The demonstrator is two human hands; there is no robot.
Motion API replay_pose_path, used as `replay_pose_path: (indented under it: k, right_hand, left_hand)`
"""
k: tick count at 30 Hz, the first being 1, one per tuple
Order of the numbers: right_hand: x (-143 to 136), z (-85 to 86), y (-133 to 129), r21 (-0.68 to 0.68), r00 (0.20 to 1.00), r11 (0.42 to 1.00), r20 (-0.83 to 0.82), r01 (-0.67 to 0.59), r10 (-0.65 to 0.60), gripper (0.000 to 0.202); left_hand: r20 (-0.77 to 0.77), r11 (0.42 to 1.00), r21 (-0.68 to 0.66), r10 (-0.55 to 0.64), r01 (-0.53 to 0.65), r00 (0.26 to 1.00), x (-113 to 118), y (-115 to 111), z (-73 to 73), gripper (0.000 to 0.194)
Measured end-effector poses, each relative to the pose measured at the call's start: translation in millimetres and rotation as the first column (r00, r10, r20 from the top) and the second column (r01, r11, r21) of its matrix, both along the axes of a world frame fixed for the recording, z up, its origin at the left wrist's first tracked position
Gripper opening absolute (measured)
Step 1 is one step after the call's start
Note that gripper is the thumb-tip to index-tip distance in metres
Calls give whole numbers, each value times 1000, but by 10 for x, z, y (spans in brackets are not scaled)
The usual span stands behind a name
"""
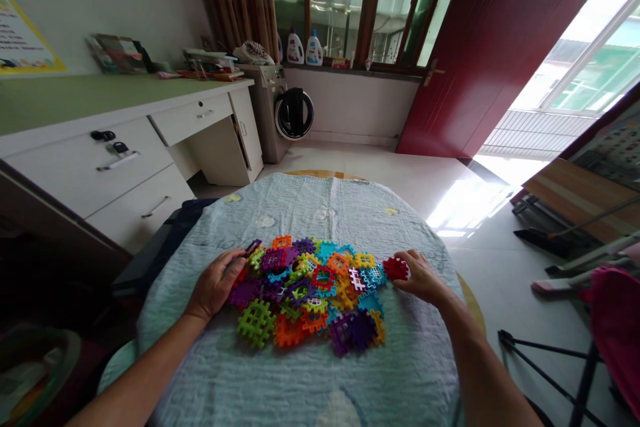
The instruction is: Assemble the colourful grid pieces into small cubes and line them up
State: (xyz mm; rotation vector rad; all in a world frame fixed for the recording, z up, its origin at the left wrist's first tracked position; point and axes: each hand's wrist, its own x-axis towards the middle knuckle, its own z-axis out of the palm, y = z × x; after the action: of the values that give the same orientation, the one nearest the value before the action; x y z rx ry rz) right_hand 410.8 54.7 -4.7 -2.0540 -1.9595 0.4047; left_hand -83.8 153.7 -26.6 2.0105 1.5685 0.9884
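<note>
A heap of plastic interlocking building pieces (300, 290) lies on the cloth-covered round table (240, 380). They are flat, notched squares in purple, green, orange, yellow, blue and red, some with window-like openings. My left hand (217, 283) rests at the heap's left edge, thumb apart from the fingers, its fingertips touching the pieces there. A red piece is partly covered by those fingertips. At the right edge, my right hand (419, 275) pinches a red building piece (396, 269) between thumb and fingers, just beside the blue pieces.
A white desk with drawers (120, 160) stands on the left, with a washing machine (270, 107), its round door open, beyond it. A dark red door (480, 47) is at the right. A folding stand's black legs (545, 347) and a pink cloth item (617, 327) are at the lower right.
</note>
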Motion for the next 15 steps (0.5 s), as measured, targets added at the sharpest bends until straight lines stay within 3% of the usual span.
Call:
replay_pose_path:
  k: [4, 8, 15]
  right_hand:
    - [-2, 34, 12, -32, 999, 999, -37, -27, 26, 41]
    - [-8, 70, 24, 7, 994, 997, -76, -77, 77, 41]
    - [-38, 31, 53, -48, 997, 997, -51, -62, 60, 47]
  left_hand:
    - [4, 1000, -13, 7, -7, 1000, 18, -6, 37, 58]
    - [2, 1000, -16, 8, -8, 1000, 19, -9, 44, 57]
    - [0, 1000, -24, 10, -10, 1000, 12, -6, 34, 57]
